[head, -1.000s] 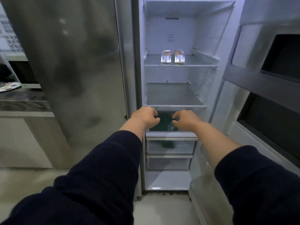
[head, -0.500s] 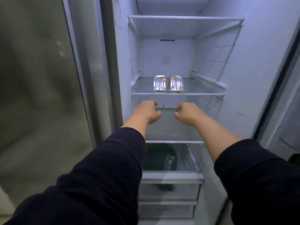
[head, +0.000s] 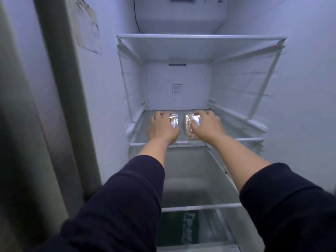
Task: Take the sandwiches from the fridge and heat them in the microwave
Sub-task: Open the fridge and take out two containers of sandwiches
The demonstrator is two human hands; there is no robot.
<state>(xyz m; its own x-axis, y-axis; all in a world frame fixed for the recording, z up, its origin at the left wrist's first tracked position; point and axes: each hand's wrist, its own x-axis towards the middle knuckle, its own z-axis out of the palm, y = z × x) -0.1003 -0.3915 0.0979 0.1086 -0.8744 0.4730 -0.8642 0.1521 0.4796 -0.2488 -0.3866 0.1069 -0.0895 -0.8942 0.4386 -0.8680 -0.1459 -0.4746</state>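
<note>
Two sandwiches, each in a clear glossy pack, lay side by side on the middle shelf [head: 227, 140] of the fridge, near its front edge and about midway between its sides. The left pack [head: 174, 120] and right pack [head: 192, 122] sat just beside each other, with a narrow gap between.

The left hand [head: 161, 128] lay over the left pack, fingers curled down its outer side. The right hand [head: 207, 125] covered the right pack, with fingers over the top and the thumb at the near inner edge. Both looked to be grasping, though the motion blur left it unclear how firm either hold was.

The packs were probably light, and the thin shiny plastic likely slick and easy to dent, with soft bread inside. A hold across the two long sides, gentle enough not to crush, seemed best, with each pack kept level.

Above was an upper shelf [head: 200, 38]. Below, a bare shelf, then a drawer holding something dark green [head: 172, 228]. The closed door [head: 36, 124] stood at the left.
</note>
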